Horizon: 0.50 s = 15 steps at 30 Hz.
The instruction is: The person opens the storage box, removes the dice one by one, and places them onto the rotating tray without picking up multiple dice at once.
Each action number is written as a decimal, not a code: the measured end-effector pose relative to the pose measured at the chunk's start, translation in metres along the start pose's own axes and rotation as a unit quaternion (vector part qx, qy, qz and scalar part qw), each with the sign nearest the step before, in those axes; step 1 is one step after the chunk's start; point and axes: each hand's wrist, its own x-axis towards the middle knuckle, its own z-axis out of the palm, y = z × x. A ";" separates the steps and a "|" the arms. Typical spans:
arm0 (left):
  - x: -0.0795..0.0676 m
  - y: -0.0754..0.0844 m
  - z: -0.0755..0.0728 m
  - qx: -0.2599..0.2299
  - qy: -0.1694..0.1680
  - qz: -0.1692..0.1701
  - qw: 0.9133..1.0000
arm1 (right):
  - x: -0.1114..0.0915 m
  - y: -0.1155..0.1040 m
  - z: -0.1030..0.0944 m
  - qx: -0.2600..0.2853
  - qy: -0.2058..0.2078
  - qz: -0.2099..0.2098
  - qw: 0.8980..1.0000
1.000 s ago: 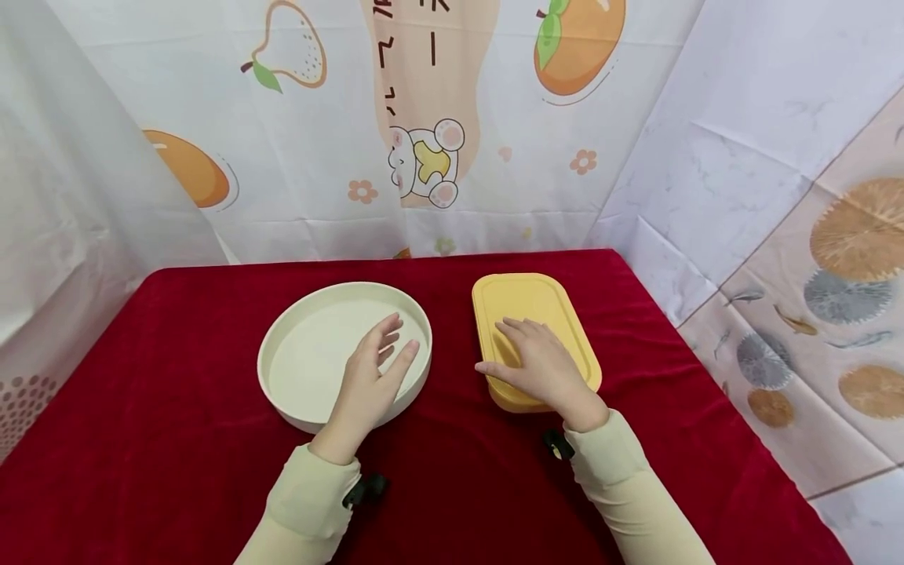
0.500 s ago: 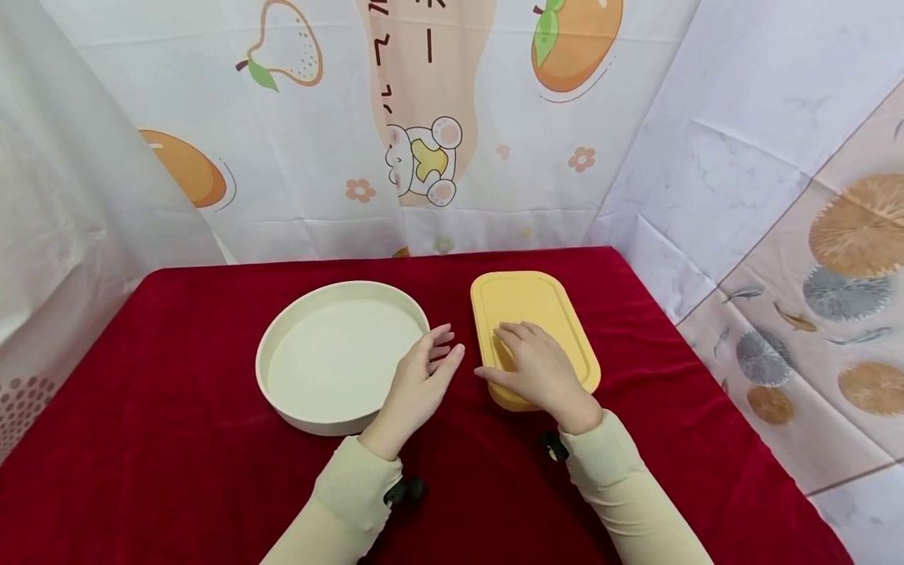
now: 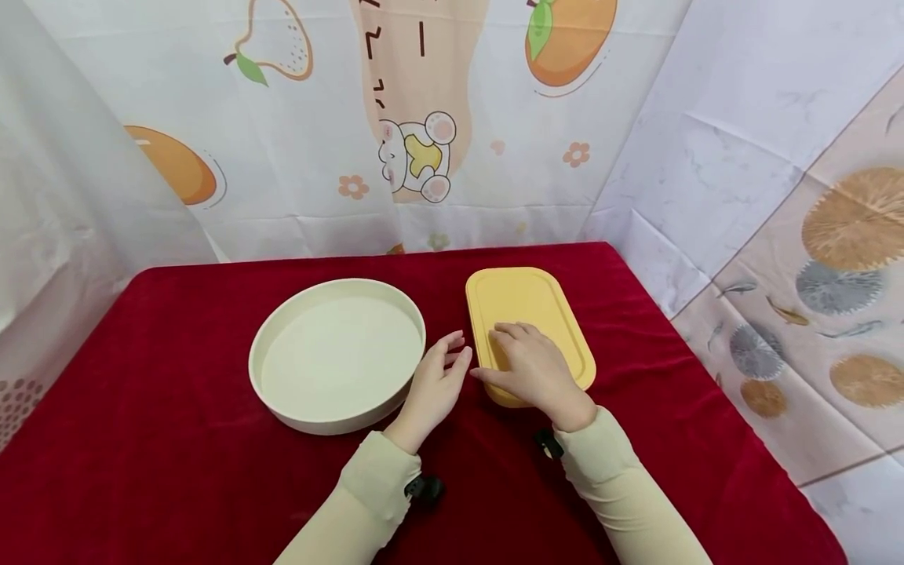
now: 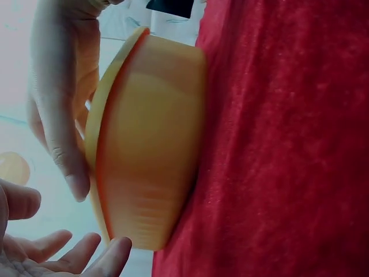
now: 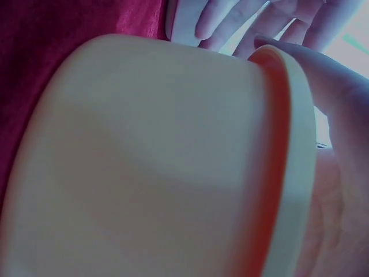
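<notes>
A yellow lidded food container sits on the red cloth at the right. My right hand lies over the near part of its lid, fingers spread and slightly bent, thumb at the left rim. Whether the palm touches the lid cannot be seen. My left hand is between the container and a round cream tray, holding nothing, its loosely bent fingers near the container's left side. The left wrist view shows the container's side wall and lid edge; the right wrist view shows the wall close up.
Red velvet cloth covers the table. A printed white curtain hangs behind the far edge, with further sheets along the right and left sides. A small black wrist device is on the left cuff.
My left hand has moved right, from over the round tray to beside the yellow container. The right hand stays on the lid area. The head view has shifted slightly.
</notes>
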 end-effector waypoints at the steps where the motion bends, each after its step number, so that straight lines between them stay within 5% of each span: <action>1: 0.000 -0.001 0.001 0.001 0.001 -0.001 1.000 | 0.000 0.000 0.000 -0.002 -0.004 0.002 1.000; 15: 0.002 -0.013 0.007 0.002 -0.020 -0.006 1.000 | -0.003 -0.010 0.002 -0.038 0.033 -0.001 0.999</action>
